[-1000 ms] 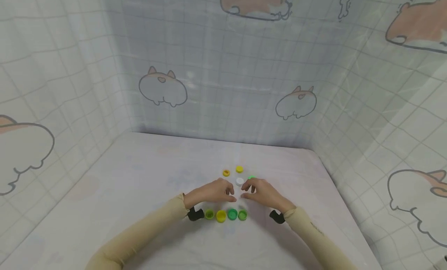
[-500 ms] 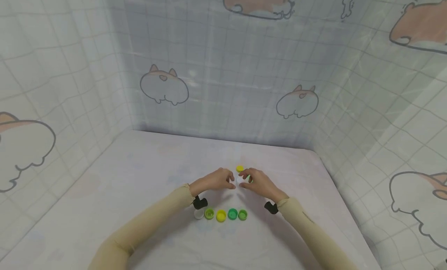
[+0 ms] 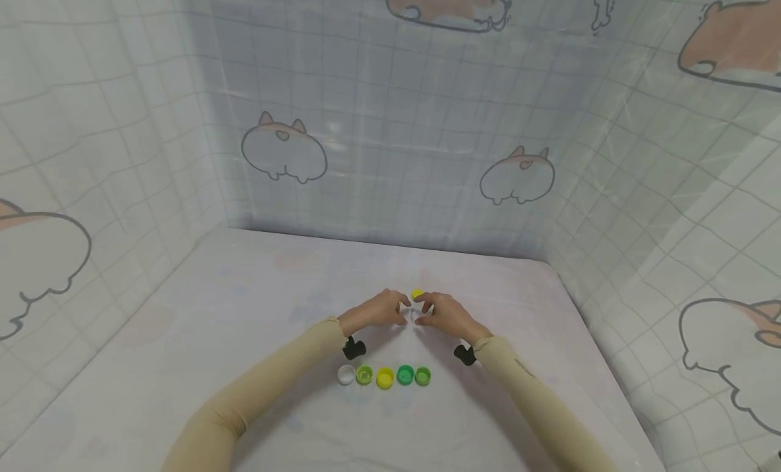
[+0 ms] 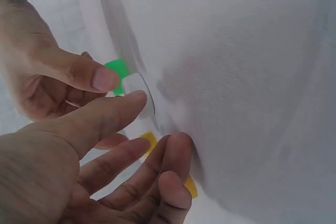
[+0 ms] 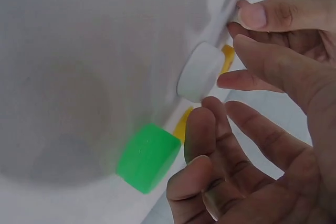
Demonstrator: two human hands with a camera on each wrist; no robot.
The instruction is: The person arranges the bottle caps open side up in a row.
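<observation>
A white bottle cap (image 3: 413,315) lies between my two hands in the head view. My left hand (image 3: 382,309) is on its left, fingers bent and apart. My right hand (image 3: 450,315) faces it, its fingers loosely curved with nothing between them. From the right wrist, the white cap (image 5: 201,72) shows beside the fingers, with a green cap (image 5: 148,158) nearer. One thumb overlaps the white cap (image 4: 137,90) in the left wrist view; contact is unclear. Behind the hands is a yellow cap (image 3: 417,293); an orange-yellow cap (image 5: 227,57) is partly covered by fingers.
Closer to me stands a row of caps, hollow side up: white (image 3: 346,374), light green (image 3: 364,374), yellow (image 3: 385,378), dark green (image 3: 405,374) and another green one (image 3: 423,376). A pale cloth (image 3: 293,275) covers the table; patterned curtains (image 3: 390,119) enclose it.
Both hands have moved forward, away from the row and over the farther caps. The row's white cap has come into sight, while the farther orange and green caps have become hidden in the head view.
</observation>
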